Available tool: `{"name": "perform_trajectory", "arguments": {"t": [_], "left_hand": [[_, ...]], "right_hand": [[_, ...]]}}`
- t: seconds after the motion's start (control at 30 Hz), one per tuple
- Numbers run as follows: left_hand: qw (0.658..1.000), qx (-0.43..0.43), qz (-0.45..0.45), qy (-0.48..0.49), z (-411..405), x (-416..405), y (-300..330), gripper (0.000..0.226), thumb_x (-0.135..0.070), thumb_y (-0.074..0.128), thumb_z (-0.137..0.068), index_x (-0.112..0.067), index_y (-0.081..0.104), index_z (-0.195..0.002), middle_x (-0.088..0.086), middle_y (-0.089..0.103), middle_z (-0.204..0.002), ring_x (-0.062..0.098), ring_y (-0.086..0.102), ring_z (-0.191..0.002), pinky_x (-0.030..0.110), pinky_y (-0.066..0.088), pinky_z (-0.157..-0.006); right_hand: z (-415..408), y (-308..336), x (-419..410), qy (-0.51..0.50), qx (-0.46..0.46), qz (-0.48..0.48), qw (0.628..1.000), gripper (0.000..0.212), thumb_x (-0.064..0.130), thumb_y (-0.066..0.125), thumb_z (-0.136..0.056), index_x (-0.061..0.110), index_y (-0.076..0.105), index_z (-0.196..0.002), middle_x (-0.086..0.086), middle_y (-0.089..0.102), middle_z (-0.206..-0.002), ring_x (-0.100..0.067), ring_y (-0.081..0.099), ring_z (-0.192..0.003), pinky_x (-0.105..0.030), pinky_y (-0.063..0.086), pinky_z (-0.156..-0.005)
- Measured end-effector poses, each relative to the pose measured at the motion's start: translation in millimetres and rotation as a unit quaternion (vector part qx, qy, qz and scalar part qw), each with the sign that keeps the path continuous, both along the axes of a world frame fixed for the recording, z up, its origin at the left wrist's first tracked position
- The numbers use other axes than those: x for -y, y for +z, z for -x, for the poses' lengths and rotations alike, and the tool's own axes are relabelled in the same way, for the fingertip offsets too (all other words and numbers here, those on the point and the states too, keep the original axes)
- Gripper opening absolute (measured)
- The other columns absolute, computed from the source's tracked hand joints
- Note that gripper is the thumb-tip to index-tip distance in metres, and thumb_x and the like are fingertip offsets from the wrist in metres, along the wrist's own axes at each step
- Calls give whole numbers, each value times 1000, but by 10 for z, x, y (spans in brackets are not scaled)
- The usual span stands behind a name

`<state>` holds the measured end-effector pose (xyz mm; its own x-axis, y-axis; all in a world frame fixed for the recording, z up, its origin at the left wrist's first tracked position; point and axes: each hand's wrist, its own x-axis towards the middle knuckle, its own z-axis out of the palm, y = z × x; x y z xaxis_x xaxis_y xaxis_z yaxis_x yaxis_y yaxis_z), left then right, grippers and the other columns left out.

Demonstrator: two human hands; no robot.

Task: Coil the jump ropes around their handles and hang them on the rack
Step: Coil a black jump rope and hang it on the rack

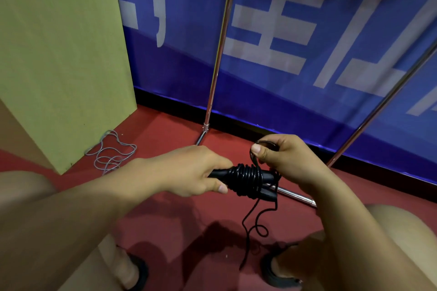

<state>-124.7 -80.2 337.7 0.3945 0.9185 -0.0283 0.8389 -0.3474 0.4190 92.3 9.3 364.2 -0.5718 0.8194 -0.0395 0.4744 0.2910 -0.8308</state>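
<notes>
Above the red floor (165, 130), between our knees, we hold the black jump rope (246, 178) in the air, near the foot of the metal rack (214, 73). Our left hand (189, 170) is wrapped round the handles (267, 188) at their left end, thumb underneath. Our right hand (283, 156) pinches a loop of cord between thumb and forefinger just above the coil. The two handles lie side by side, long axis running left to right and tilting slightly down to the right. Several tight turns already bind their middle, and a loose tail hangs from the right end down to the floor.

We judge the cord light, thin and springy, probably smooth plastic, so the turns may slip or uncoil if tension drops. The stiff handles give the firm hold; the cord is best pinched close to the coil. Beside the green board (63, 54), a grey rope (111, 151) lies tangled on the floor.
</notes>
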Motion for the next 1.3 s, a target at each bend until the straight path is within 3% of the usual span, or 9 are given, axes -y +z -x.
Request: {"name": "perform_trajectory", "arguments": {"t": [0.13, 0.3, 0.4, 0.53, 0.63, 0.77, 0.97, 1.17, 1.3], "left_hand": [[999, -16, -41, -21, -56, 40, -28, 26, -45, 66, -89, -30, 45, -83, -14, 49, -61, 3, 47, -60, 29, 35, -61], [989, 4, -145, -28, -66, 51, -85, 33, -57, 47, -89, -29, 58, -102, -9, 62, -83, 14, 60, -78, 39, 49, -72], [964, -22, -262, -49, -87, 47, -76, 32, -43, 54, -89, -21, 63, -111, -7, 61, -80, 21, 63, -74, 38, 51, -70], [937, -19, -348, -22, -77, 28, -54, 38, -21, 61, -78, -15, 66, -116, -4, 63, -80, 22, 61, -73, 35, 50, -64], [931, 46, -359, 38, -88, 12, -24, 34, -23, 68, -83, -14, 65, -115, -3, 65, -83, 23, 62, -75, 36, 50, -62], [927, 66, -358, 90, -101, 3, 4, 32, -41, 57, -88, -17, 62, -110, -4, 66, -84, 27, 65, -75, 37, 50, -55], [922, 63, -335, 183, -79, -14, 28, 46, -55, 43, -89, -20, 64, -111, -6, 70, -87, 27, 67, -79, 37, 48, -54], [918, 50, -328, 218, -96, -9, 41, 45, -56, 40, -88, -22, 63, -108, -6, 70, -85, 29, 67, -75, 33, 42, -51], [921, 44, -301, 242, -104, -6, 49, 47, -60, 37, -88, -25, 61, -109, -7, 70, -89, 29, 67, -79, 35, 45, -56]], "right_hand": [[1, -3, 19, 11, -6, 18, 1000, 8, 23, 69, -91, 20, 73, -85, 7, 66, -66, 0, 51, -55, -20, 44, -57], [-23, 43, 11, 1, -75, 100, 992, 16, 25, 70, -87, 11, 72, -95, 4, 61, -68, -11, 46, -60, -22, 40, -55], [-27, 83, 23, 11, -110, 150, 983, 30, 30, 68, -80, 5, 69, -97, 4, 59, -67, -12, 43, -55, -21, 38, -51], [-19, 121, 46, 13, -161, 218, 962, 29, 31, 64, -83, 2, 68, -90, -7, 63, -72, -18, 57, -59, -25, 49, -53], [-4, 138, 63, 7, -158, 195, 968, 19, 14, 60, -94, 9, 68, -78, -6, 60, -67, -13, 51, -55, -21, 40, -49], [33, 124, 61, -44, -139, 167, 975, 39, -4, 46, -88, 19, 71, -67, -3, 57, -61, -12, 36, -49, -26, 27, -50], [87, 65, 32, -100, -155, 182, 966, 24, 24, 54, -100, 15, 66, -81, -2, 55, -64, -11, 35, -46, -25, 27, -46], [102, 52, 31, -96, -157, 172, 968, 24, 24, 51, -101, 10, 68, -89, -2, 53, -63, -11, 35, -46, -23, 27, -44], [107, 38, 30, -93, -169, 172, 966, 24, 26, 55, -99, 11, 66, -85, -4, 52, -63, -12, 34, -46, -25, 26, -45]]}}
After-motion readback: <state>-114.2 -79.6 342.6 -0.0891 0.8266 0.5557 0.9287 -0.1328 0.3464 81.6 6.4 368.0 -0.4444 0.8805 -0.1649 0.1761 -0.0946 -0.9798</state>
